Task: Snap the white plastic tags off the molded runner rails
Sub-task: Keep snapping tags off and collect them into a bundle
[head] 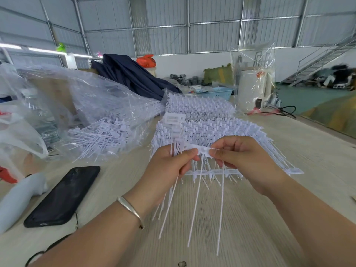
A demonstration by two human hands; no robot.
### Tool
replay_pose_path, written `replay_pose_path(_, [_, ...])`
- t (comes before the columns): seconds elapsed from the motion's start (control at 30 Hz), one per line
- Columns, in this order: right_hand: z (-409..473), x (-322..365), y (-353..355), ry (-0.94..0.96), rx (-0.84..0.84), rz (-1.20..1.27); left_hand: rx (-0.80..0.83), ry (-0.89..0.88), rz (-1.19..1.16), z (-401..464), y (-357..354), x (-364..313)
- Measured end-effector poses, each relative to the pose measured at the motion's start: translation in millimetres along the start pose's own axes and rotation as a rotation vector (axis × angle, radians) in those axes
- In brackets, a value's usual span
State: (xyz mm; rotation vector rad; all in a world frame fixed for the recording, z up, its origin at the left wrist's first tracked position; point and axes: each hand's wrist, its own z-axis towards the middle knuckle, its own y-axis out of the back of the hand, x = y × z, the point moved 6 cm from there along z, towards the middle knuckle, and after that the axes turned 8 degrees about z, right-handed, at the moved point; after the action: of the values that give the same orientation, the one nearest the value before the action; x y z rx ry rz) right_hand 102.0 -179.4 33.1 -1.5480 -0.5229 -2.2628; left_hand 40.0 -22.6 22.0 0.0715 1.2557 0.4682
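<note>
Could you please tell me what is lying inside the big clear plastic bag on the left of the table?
The clear plastic bag holds loose white tags near its mouth. Deeper in, crumpled film hides the contents.

The tags (202, 130) and rail (204, 152) are white. The table (289, 143) is pale wood with fine grain. At lower left the phone (63, 195) is black, beside a light grey-blue handle (17, 197). At upper centre lie navy cloth (131, 74), an orange bag (146, 60) and a light blue basket (215, 92). The bracelet (131, 209) is silver.
</note>
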Motion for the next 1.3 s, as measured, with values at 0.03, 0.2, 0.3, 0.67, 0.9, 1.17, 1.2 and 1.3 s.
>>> replay_pose_path(0.03, [0.0, -0.1, 0.1, -0.002, -0.010, -0.003, -0.002, -0.013, 0.038, -0.3, 0.3, -0.5])
replay_pose_path(0.2, [-2.4, 6.1, -6.9, 0.105, -0.109, -0.195, -0.068, -0.199, 0.281, -6.7, -4.0, -7.3])
replay_pose_path(0.3, [-3.9, 8.3, -8.7, 0.143, -0.160, -0.230, -0.103, -0.259, 0.431, -6.8, -6.4, -10.3])
replay_pose_path(0.67, [-4.3, 7.6, -15.1, 0.029, 0.224, 0.182, 0.248, 0.075, -0.417, -2.2, -8.4, -3.2])
replay_pose_path(0.9, [-0.2, 1.4, -9.9, 0.014, 0.164, 0.240, 0.275, 0.106, -0.332, -2.2, -11.4, -1.0])
replay_pose_path(1.17, [1.3, -0.9, -5.8, -0.030, 0.104, 0.192, 0.249, 0.085, -0.128, -2.3, -5.6, -0.3])
replay_pose_path(1.2, [1.9, -2.1, -4.1, -0.034, 0.098, 0.172, 0.250, 0.082, -0.098, -2.6, -5.1, -0.6])
replay_pose_path(1.3, [3.3, -3.6, -2.2, -0.064, 0.101, 0.143, 0.261, 0.077, -0.024, -2.9, -5.0, -1.7])
